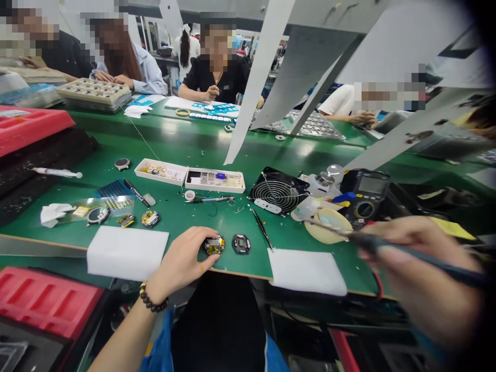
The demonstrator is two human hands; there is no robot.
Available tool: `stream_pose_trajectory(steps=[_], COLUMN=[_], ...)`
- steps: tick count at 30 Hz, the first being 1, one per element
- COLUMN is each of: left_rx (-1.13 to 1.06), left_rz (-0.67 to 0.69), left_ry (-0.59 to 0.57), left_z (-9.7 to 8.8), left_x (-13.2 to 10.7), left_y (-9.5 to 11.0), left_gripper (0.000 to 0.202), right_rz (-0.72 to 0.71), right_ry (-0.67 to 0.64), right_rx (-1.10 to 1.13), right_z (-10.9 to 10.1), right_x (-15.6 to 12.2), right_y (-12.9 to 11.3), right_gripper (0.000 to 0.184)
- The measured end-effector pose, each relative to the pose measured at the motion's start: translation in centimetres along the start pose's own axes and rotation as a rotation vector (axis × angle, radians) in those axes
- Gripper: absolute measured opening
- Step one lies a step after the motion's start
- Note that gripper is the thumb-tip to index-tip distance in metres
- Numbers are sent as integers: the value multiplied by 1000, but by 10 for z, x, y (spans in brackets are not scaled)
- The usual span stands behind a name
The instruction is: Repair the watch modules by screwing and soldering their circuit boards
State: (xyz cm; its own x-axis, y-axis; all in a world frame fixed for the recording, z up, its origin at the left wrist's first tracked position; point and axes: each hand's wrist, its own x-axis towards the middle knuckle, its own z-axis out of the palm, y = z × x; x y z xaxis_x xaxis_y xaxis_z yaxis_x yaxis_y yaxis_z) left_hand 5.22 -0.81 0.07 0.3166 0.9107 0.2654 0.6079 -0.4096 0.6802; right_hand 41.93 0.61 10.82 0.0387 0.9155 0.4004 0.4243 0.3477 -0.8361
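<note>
The left hand (184,256) is clamping a round gold-and-black watch circuit module (214,245) on the green worktop (232,150), with a dark round housing (241,244) lying just beside it. Well apart, the right hand (420,268) is gripping a black-handled soldering iron (457,274).

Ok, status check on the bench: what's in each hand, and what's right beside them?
Left hand holding round circuit module. Right hand holding black-handled tool. Alongside: second round module, white foam pad.
</note>
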Motion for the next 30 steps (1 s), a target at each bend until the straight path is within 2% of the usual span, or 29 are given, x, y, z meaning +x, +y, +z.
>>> stream_pose_trajectory(steps=[3,5,7,11,16,30], left_rx=[-14,-30,-46,-65,-63,-39], left_rz=[14,20,21,20,13,35], left_ry=[-10,-21,-38,-56,-43,-11], left_z=[-2,-4,-5,-7,-5,-3], left_x=[0,0,0,-1,0,0], left_y=[1,1,1,2,1,1], left_gripper=[36,36,37,37,37,35], right_rz=[-42,3,80,159,201,175], right_ry=[-298,-477,-582,-614,-594,-709], right_rx=[131,277,390,424,379,324], right_z=[46,71,87,104,113,118], right_x=[3,3,4,8,10,12], right_y=[6,11,16,23,19,13], right_gripper=[24,20,18,14,13,9])
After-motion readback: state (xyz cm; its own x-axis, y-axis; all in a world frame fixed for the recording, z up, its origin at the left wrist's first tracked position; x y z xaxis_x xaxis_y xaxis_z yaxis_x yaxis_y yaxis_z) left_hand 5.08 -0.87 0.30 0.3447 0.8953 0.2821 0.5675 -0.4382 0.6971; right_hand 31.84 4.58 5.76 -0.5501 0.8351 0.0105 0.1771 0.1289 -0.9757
